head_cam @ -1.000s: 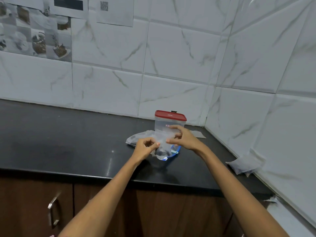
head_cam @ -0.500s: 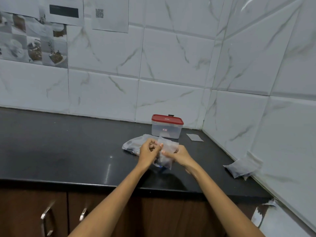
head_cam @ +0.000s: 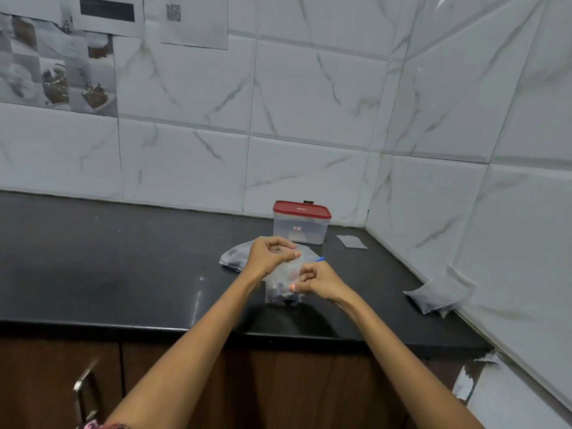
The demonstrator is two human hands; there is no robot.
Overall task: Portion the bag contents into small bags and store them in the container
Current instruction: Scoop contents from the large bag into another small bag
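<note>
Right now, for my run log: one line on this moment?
left hand: pinches small bag top | right hand: grips its side | container: lidded | filled bag: by wall

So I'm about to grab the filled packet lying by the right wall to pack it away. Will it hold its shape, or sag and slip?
The filled packet looks like thin clear film slumped against the wall, so it will probably sag when lifted. Dark contents pool low in it, so weight likely shifts. Its glossy film may be slippery; support it from underneath.
</note>
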